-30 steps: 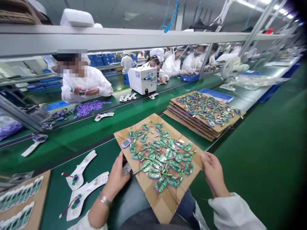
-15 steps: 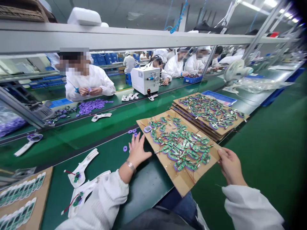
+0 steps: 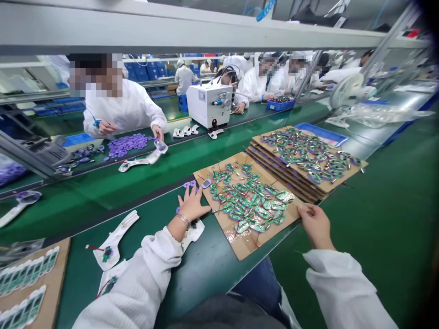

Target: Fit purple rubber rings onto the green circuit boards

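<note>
Electronics assembly hall [image 3: 187, 75], green conveyor bench [image 3: 113, 201] across the lower frame. Centre: brown cardboard sheet [image 3: 236, 242] bearing green circuit boards [image 3: 252, 205] with purple rims, now lying on the bench, no longer lifted over the lap. Hands apart: left hand [image 3: 192, 205] spread open on the belt beside the sheet's edge; right hand [image 3: 315, 224] at its right corner, grip unclear.
</note>
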`<state>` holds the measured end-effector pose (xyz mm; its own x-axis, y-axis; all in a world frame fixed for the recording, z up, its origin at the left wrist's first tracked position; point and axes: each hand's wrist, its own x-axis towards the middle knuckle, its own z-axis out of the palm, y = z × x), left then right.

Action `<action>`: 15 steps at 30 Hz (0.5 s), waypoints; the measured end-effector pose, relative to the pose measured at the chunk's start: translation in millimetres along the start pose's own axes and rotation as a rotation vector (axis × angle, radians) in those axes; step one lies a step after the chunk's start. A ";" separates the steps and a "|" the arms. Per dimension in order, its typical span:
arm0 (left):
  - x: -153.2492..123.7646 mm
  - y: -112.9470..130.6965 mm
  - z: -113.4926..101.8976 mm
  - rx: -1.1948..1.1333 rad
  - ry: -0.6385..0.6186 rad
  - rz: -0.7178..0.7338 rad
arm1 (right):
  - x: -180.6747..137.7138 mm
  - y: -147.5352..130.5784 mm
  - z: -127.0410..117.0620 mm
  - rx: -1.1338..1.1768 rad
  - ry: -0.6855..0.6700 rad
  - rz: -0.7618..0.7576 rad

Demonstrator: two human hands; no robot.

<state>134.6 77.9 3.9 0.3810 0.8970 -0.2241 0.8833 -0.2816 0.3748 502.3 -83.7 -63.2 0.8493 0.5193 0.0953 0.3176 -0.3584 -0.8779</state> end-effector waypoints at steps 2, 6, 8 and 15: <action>-5.9 -1.3 -12.0 -0.012 0.000 0.009 | -0.9 -5.9 -10.4 -0.141 0.006 -0.036; -41.1 -14.5 -38.7 -0.031 0.089 0.099 | -20.1 -37.3 -26.5 -0.526 0.075 -0.237; -67.0 -24.3 -43.1 0.014 0.156 0.131 | -37.7 -68.1 -21.2 -0.693 0.053 -0.427; -133.0 -38.5 -1.5 0.295 0.035 0.076 | -89.3 -201.6 97.7 -0.672 -0.746 -0.998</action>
<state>49.5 -30.1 20.6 0.4438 0.8794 -0.1724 0.8958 -0.4305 0.1104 321.3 18.0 59.4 -0.2003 0.9763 0.0818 0.9600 0.2123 -0.1827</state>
